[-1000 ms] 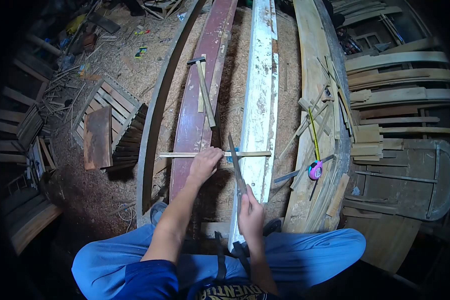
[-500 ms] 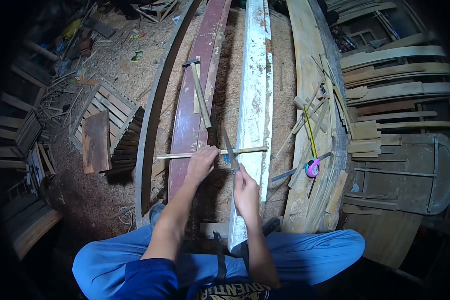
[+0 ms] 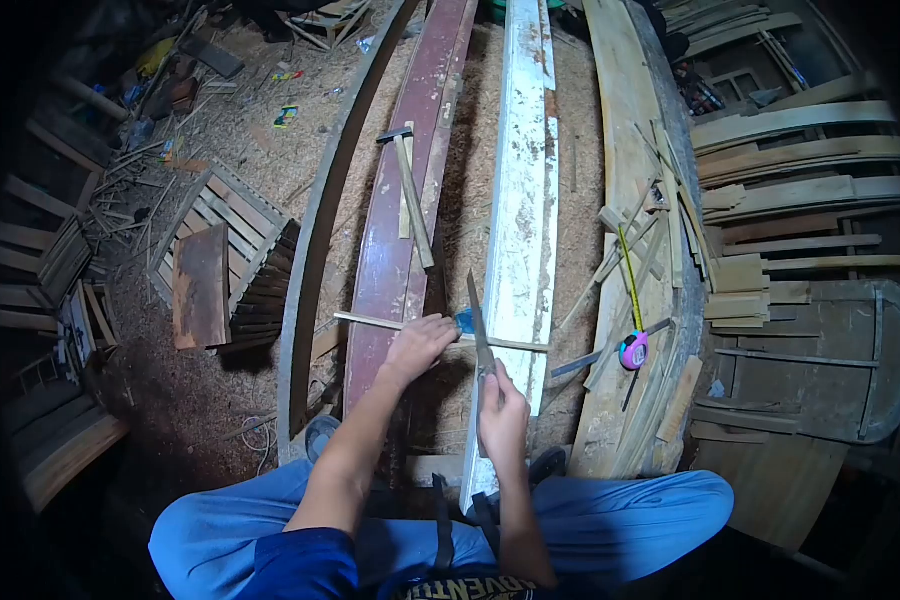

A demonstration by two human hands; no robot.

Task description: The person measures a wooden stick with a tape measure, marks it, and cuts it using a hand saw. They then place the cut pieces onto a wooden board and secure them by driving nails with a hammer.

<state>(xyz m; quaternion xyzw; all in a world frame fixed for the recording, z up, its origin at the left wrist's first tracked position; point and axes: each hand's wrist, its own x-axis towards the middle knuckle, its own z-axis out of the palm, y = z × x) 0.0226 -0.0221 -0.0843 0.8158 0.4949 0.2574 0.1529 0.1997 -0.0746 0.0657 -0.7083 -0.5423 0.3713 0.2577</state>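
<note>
A thin wooden strip point(image 3: 510, 345) lies crosswise over the red-painted board point(image 3: 390, 250) and the white-painted board point(image 3: 520, 200). My left hand point(image 3: 420, 348) is closed on the strip above the gap between the boards, pressing near the red one. My right hand point(image 3: 503, 412) grips the handle of a narrow, tapering hand saw point(image 3: 477, 310), its blade pointing away from me and crossing the strip just right of my left hand. The blade's teeth cannot be made out. Beside the blade, a small blue object point(image 3: 464, 320) shows past my left fingertips.
A hammer point(image 3: 415, 205) rests on the red board. A pink tape measure point(image 3: 633, 350), its yellow tape pulled out, lies on the plank point(image 3: 620, 130) at right among thin offcuts. A slatted wooden crate point(image 3: 240, 225) stands at left. Stacked timber point(image 3: 800, 150) lines the right side.
The view has shifted slightly. My right hand has drawn the saw back toward me and a little right, so less blade extends beyond the strip. My left hand still holds the strip.
</note>
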